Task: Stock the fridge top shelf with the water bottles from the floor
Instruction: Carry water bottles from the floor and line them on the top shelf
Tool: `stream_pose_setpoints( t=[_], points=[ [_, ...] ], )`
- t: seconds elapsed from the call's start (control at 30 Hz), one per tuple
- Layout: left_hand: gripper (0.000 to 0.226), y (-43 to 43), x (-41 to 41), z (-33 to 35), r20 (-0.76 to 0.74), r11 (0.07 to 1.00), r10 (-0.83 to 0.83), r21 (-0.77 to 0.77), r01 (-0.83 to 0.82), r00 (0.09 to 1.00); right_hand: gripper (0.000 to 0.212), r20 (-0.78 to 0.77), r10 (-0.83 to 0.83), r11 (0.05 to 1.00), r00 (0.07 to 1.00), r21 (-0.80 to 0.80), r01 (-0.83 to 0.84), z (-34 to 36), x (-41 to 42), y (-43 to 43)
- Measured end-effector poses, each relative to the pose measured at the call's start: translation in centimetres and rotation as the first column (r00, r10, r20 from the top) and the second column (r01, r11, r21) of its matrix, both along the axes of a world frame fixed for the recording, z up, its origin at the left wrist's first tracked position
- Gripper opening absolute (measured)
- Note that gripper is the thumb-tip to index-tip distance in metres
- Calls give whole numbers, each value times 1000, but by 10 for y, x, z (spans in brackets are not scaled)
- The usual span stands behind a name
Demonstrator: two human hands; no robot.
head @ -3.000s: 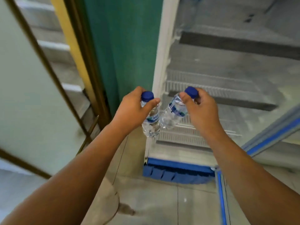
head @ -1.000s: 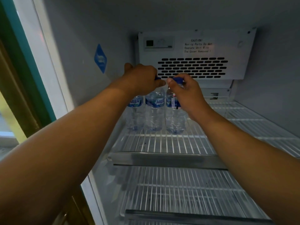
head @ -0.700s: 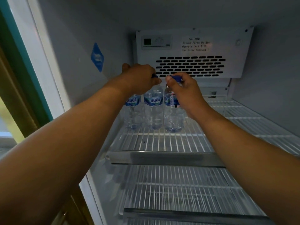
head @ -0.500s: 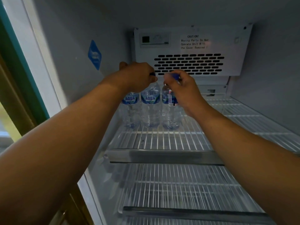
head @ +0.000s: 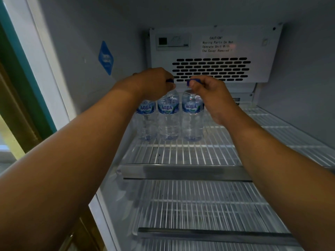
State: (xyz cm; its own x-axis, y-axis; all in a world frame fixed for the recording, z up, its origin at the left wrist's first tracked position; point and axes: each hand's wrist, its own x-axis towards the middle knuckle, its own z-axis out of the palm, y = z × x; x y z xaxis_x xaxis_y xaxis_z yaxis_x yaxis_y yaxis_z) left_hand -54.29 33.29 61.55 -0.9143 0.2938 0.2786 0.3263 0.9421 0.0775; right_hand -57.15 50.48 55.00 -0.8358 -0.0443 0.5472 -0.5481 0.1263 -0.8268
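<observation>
Aqua bottles [head: 168, 115], 3 at frame centre; left hand [head: 154, 84] and right hand [head: 208, 91] pinch 2 caps. Abrupt release risks toppling on wire shelf [head: 181, 154].

Three water bottles [head: 168, 115] standing in a row each carry a blue label reading "AQUA". The white panel [head: 215, 53] on the fridge's back wall bears printed text: "CAUTION! Moving Parts Do Not Operate Unit With The Cover Removed !". The blue diamond sticker [head: 105, 57] on the left wall is too blurred to read
</observation>
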Motion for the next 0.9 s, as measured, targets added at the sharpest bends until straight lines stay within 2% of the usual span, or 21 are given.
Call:
stream_pose_setpoints(
  t=[0.2, 0.33, 0.57, 0.8, 0.9],
  points=[
    [43, 1, 5, -5, -14, 999, -4, 42, 4, 1000, 14, 10, -29, 999, 1000, 19, 29, -4, 0, 1],
    [43, 1, 4, -7, -31, 999, 3, 47, -2, 1000, 6, -29, -31, 999, 999, 33, 31, -5, 3, -3],
    [44, -1, -1, -11, -41, 998, 4, 56, -2, 999, 5, -33, -34, 999, 999, -24, 33, -6, 3, -12],
    [40, -2, -7, -12, -76, 995, 36, 96, -29, 996, 21, -39, -98, 995, 994, -17, 97, -8, 2, -17],
    [42, -2, -8, -13, -83, 995, 46, 89, -39, 995, 19, -18, -93, 996, 995, -8, 93, -8, 1, -17]
  ],
)
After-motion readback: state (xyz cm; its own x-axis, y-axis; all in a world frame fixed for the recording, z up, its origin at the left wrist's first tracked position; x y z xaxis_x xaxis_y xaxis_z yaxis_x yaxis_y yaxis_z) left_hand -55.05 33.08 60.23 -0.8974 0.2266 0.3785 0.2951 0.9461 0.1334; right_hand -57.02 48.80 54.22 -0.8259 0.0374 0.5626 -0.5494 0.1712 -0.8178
